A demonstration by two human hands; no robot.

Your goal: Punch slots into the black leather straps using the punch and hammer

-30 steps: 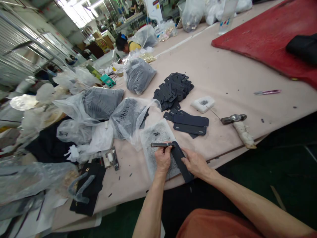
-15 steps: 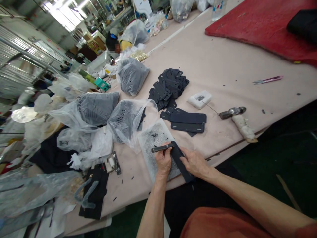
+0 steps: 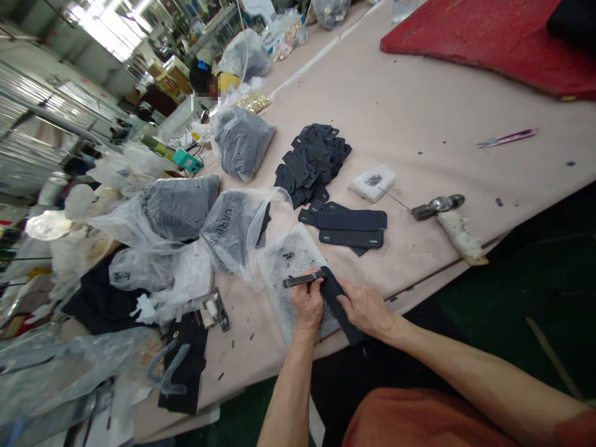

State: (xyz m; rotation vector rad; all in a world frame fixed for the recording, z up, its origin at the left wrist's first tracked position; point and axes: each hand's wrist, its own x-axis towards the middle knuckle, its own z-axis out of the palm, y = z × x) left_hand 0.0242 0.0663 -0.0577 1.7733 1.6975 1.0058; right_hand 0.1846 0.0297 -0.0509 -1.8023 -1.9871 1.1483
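Note:
My left hand [image 3: 307, 302] is closed around a dark metal punch tool [image 3: 302, 279], whose tip sits at the upper end of a long dark strip [image 3: 341, 307]. Fingers and thumb of my right hand [image 3: 367, 309] pinch the strip's right edge. Under the strip lies a pale, speckled board [image 3: 292, 256] with small black scraps on it. Just beyond are a few flat dark pieces [image 3: 352, 221] with slots, and behind them a heap of similar pieces [image 3: 313, 158].
A hammer [image 3: 449, 217] with a wrapped handle lies right, near a white block [image 3: 373, 181]. Pink-handled snips [image 3: 508, 138] and a red board [image 3: 488, 46] are farther off. Plastic bags [image 3: 243, 139] crowd the left side. A person [image 3: 205, 77] is in the background.
The view has shifted slightly, so the table items sit a little differently in the picture. Both hands keep their hold on the tool and the strip.

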